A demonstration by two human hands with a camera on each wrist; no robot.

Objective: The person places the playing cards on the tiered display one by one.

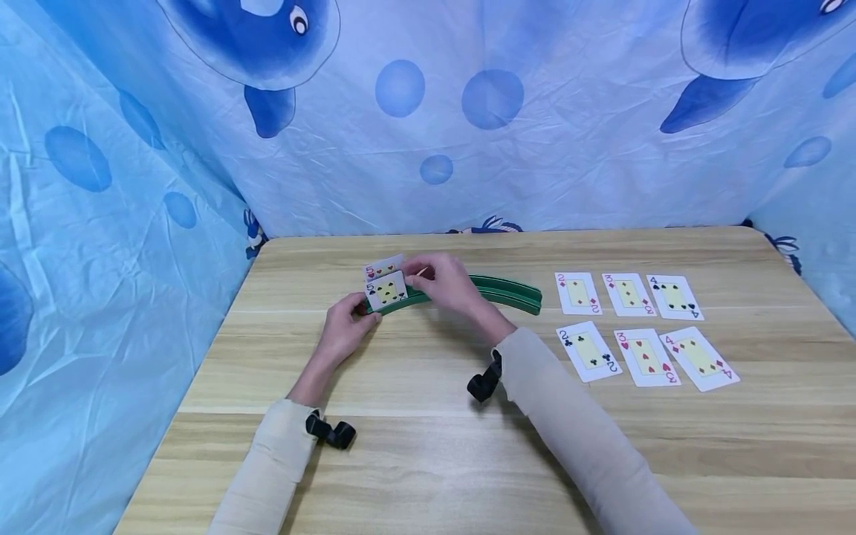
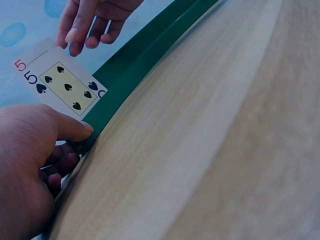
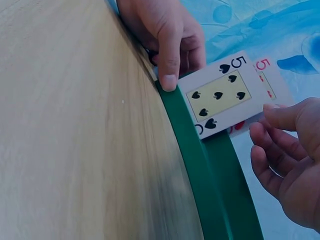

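Note:
My left hand [image 1: 345,327] grips the left end of a curved green card holder [image 1: 506,291], with the thumb on its near side. In the holder's left end a five of spades [image 3: 218,95] stands tilted. Behind it a five of hearts [image 1: 384,268] is mostly covered, its top and side edges showing. Beside these cards is my right hand [image 1: 441,281], its fingers loosely bent. In the right wrist view its thumb lies at the edge of the five of hearts, and the other fingers hang apart below.
On the table [image 1: 428,453] to the right lie two rows of face-up cards: a two of diamonds [image 1: 578,293], three of diamonds [image 1: 628,294] and four of spades [image 1: 675,297] above a two of clubs [image 1: 588,351], three of hearts [image 1: 647,357] and four of diamonds [image 1: 699,359].

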